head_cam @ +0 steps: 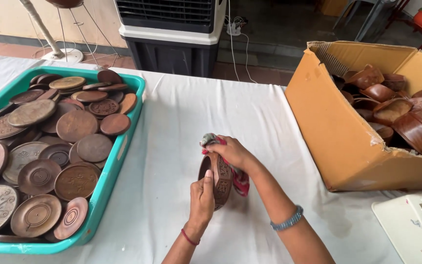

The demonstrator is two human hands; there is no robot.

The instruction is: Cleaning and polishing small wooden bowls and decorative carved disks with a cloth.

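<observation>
Left of hands, crate (123, 142), right, carton (338, 127)

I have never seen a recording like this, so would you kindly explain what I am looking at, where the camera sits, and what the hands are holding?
There is no machine here: a person works with two bare hands, and the single picture comes from a camera worn on their head, looking down at a table under a white cloth. The left hand steadies a small round carved wooden bowl, held on its side. The right hand presses a red patterned rag against the bowl; the rag drapes behind it. On the person's left, a teal plastic tray is piled with flat round wooden lids. On the right, an open cardboard box holds more brown wooden bowls. A cream plastic object sits at the lower right corner, and a dark air cooler stands beyond the table.
</observation>
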